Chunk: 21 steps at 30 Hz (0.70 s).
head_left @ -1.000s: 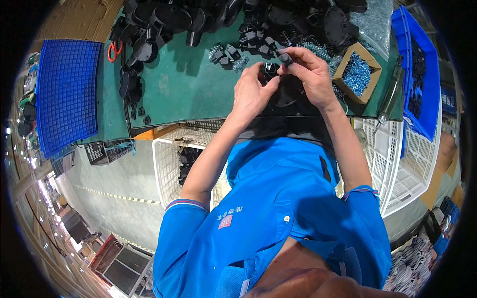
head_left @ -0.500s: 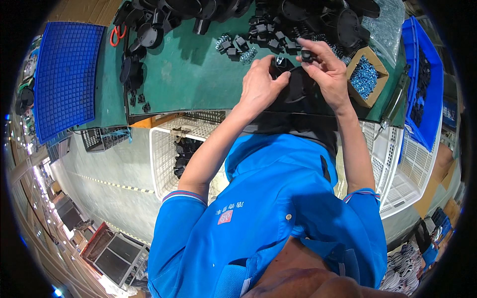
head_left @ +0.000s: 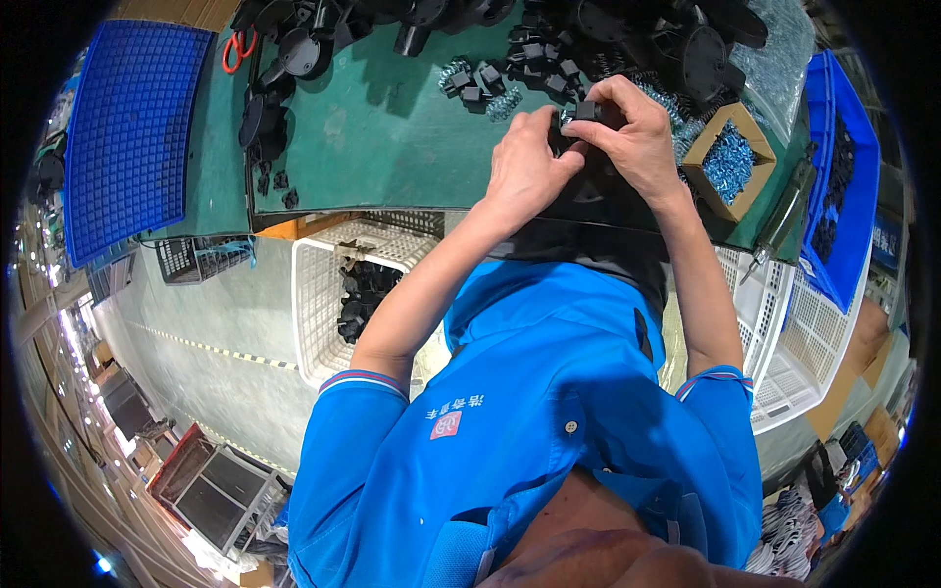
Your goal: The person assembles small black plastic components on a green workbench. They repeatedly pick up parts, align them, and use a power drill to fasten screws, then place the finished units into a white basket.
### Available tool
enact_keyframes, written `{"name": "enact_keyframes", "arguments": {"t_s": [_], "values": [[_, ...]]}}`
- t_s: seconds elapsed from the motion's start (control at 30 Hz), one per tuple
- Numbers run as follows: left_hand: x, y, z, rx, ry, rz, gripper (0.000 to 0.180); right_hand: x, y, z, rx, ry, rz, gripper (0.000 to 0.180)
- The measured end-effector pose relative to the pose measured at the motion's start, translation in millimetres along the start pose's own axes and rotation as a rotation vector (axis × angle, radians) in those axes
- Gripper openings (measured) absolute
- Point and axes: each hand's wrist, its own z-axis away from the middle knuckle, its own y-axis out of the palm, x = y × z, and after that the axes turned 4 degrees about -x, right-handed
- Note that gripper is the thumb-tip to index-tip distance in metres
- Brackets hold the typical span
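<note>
Left hand (head_left: 527, 167): fingers curled round a black part (head_left: 591, 186) at the worktop (head_left: 392, 147) edge; right hand (head_left: 639, 132): fingers pinched on a small black block (head_left: 586, 111), since brought across to the part's upper end; pieces apparently meeting; contact hidden.

matt black plastic block (head_left: 588, 111), smooth black plastic round parts (head_left: 702, 59), shiny metal springs (head_left: 504, 105), glossy bluish metal screws (head_left: 728, 162), matt cardboard box (head_left: 708, 196), crinkly clear plastic bag (head_left: 776, 61), smooth green tabletop (head_left: 392, 142), gridded blue plastic panel (head_left: 132, 127), cloth shirt (head_left: 529, 372)
</note>
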Motion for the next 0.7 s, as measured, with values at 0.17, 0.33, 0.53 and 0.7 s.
{"name": "enact_keyframes", "arguments": {"t_s": [0.17,0.33,0.53,0.7], "values": [[-1.8,0.7,0.9,-0.006,-0.009,0.014,0.06,-3.8,6.2,-2.3,-0.015,-0.036,0.159,0.031],[-4.4,-0.5,1.4,-0.019,-0.011,-0.008,0.058,-0.4,4.3,-6.1,0.055,0.009,0.311,0.029],[5.9,4.5,0.7,-0.018,-0.03,0.064,0.056,2.0,6.1,-1.5,0.119,0.029,0.341,0.026],[-7.2,-13.6,-0.9,0.114,-0.482,0.991,0.042,-3.7,-0.8,5.5,0.098,0.027,0.3,0.024]]}}
